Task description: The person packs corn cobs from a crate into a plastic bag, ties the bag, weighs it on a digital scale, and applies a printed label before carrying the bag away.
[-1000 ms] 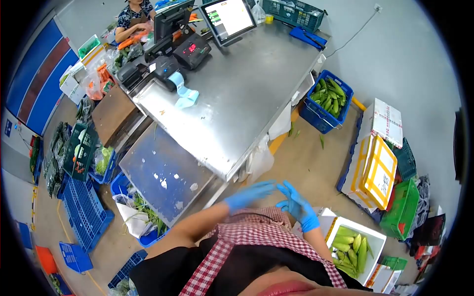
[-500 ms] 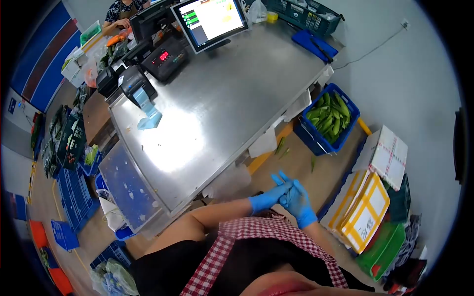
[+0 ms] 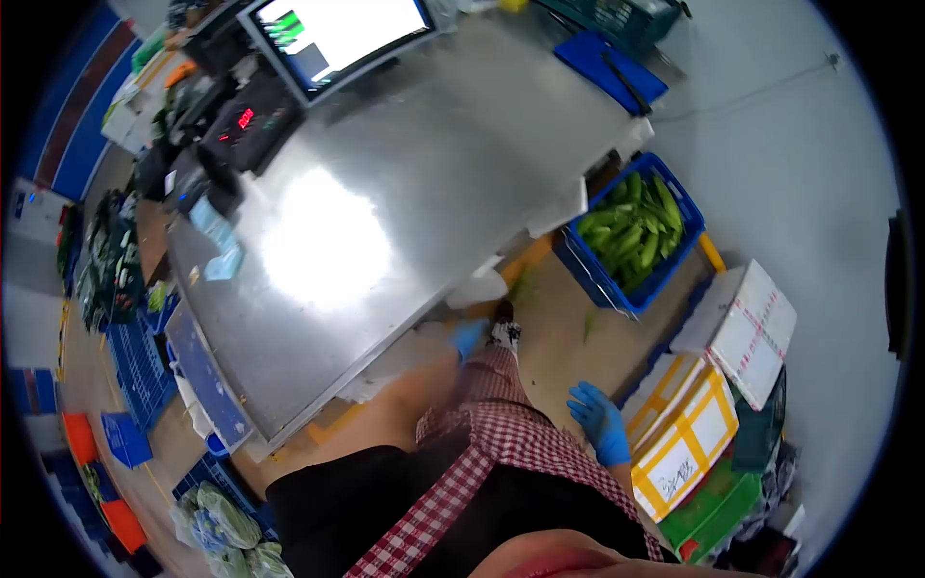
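My left hand [image 3: 469, 337], in a blue glove, hangs low beside the front edge of the steel table [image 3: 434, 173]. Motion smears its fingers, so their pose is unclear. On the other side of my checked apron [image 3: 525, 438], my right hand [image 3: 599, 421] wears a matching glove. Its fingers are somewhat spread, with nothing visible in them. Close to it lie foam boxes with yellow tape [image 3: 682, 433]. Ahead on the floor stands a blue basket [image 3: 578, 262] filled with long green vegetables [image 3: 633, 231].
A lit screen [image 3: 342, 39], a scale with red digits [image 3: 249, 120] and a label printer [image 3: 198, 183] with a pale blue strip [image 3: 222, 241] occupy the table's far left. A blue folder-like item [image 3: 607, 72] lies at its right corner. A green crate [image 3: 713, 511] sits right.
My hands were together in front of me and have parted, the left going toward the table edge, the right lower and rightward. The view has shifted, and a shoe now shows.
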Action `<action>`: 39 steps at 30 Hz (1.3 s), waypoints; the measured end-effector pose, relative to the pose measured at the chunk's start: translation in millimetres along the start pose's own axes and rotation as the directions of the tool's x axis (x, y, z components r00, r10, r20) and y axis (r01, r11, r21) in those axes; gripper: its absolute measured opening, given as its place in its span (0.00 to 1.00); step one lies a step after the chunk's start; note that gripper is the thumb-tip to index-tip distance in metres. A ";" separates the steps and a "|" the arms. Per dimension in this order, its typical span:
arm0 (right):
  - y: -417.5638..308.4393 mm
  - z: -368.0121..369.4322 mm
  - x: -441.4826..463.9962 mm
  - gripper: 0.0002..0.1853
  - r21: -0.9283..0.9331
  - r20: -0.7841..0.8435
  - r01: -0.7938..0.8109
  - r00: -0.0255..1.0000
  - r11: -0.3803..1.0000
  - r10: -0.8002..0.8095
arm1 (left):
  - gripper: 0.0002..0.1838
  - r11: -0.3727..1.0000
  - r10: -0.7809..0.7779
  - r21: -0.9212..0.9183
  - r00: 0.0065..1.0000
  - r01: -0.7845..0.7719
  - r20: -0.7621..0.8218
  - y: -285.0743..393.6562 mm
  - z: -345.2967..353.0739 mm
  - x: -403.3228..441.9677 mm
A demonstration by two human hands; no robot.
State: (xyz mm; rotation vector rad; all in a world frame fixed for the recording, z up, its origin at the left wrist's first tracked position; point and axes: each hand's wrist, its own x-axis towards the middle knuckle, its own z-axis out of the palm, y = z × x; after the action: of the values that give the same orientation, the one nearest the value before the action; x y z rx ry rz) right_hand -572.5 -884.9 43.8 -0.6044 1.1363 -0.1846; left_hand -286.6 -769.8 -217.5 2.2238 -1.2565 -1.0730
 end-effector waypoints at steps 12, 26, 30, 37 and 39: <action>-132.5 -71.0 45.6 0.16 -0.010 -0.323 -0.028 0.946 1.000 0.023 | 0.33 0.857 0.189 -0.443 0.961 -0.261 -0.202 263.6 -93.9 102.3; -279.3 -72.7 198.3 0.17 -0.649 0.115 -0.090 0.970 0.756 0.214 | 0.19 0.432 -0.868 -0.722 0.467 0.540 -0.170 27.5 21.6 101.7; -321.8 -81.7 240.7 0.19 -0.571 -0.052 -0.230 0.968 0.788 0.245 | 0.20 0.431 -0.876 -0.799 0.408 0.420 -0.258 72.2 5.3 89.5; -331.9 -34.5 255.2 0.16 -0.779 -0.009 -0.167 0.967 0.604 0.256 | 0.19 0.373 -0.862 -0.912 0.428 0.170 -0.272 101.7 20.8 101.7; -319.3 -17.9 252.8 0.16 -0.813 0.002 -0.155 0.963 0.561 0.270 | 0.20 0.317 -0.872 -0.938 0.433 0.138 -0.231 110.5 22.6 101.0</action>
State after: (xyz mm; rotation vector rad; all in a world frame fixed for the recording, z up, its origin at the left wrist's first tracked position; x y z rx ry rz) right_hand -429.5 -1265.2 10.2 -1.2657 1.1245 0.6385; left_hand -334.5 -913.0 -206.4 1.8636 0.5111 -0.5464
